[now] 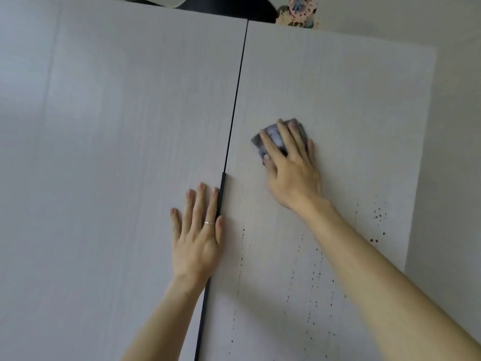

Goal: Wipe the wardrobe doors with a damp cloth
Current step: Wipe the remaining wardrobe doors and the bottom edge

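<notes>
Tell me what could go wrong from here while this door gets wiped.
1. The dark specks on the right door sit below the cloth; a damp pass may smear them into streaks.
2. The left hand lies flat beside the black strip between the doors; if a door shifts, it could get pinched.

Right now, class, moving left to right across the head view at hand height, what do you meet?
Left wardrobe door → left hand → black strip between the doors → right hand pressing the cloth → wall.
</notes>
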Available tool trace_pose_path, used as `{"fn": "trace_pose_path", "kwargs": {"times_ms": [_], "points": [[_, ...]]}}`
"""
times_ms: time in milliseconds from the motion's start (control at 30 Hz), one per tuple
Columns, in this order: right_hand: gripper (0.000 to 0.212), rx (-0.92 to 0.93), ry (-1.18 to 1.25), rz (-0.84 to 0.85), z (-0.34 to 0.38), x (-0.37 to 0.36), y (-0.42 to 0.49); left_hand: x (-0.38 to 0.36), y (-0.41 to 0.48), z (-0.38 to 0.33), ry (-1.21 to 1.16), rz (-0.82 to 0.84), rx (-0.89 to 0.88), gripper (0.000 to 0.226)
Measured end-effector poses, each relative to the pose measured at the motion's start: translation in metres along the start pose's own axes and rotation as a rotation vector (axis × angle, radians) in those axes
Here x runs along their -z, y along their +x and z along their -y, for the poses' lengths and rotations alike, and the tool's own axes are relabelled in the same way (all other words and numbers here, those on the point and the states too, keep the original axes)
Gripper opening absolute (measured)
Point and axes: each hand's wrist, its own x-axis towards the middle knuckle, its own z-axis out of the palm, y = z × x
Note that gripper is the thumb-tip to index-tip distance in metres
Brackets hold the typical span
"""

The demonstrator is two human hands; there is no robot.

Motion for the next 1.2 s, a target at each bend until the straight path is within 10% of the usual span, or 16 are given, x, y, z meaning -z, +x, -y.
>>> {"fn": "trace_pose_path", "kwargs": {"times_ms": [233, 500, 800, 1033, 1200], "points": [[0.056, 0.411, -0.1, 0.154, 0.002, -0.02, -0.129, 0.006, -0.002, 0.001, -0.031, 0.026, 0.007, 0.056], [0.055, -0.332, 0.029, -0.092, -0.105, 0.032, -0.076, 0.006, -0.003, -0.004, -0.039, 0.037, 0.027, 0.058], [0.052, 0.065, -0.056, 0.056, -0.078, 0.002, -0.201, 0.012, -0.003, -0.016, -0.058, 0.048, 0.09, 0.057], [0.051, -0.353, 0.025, -0.124, -0.084, 0.017, -0.107, 0.01, -0.001, -0.017, -0.106, 0.002, 0.095, 0.056], [0.051, -0.01, -0.028, 0.007, -0.04, -0.015, -0.209, 0.01, -0.001, -0.017, -0.122, 0.005, 0.095, 0.054]]}}
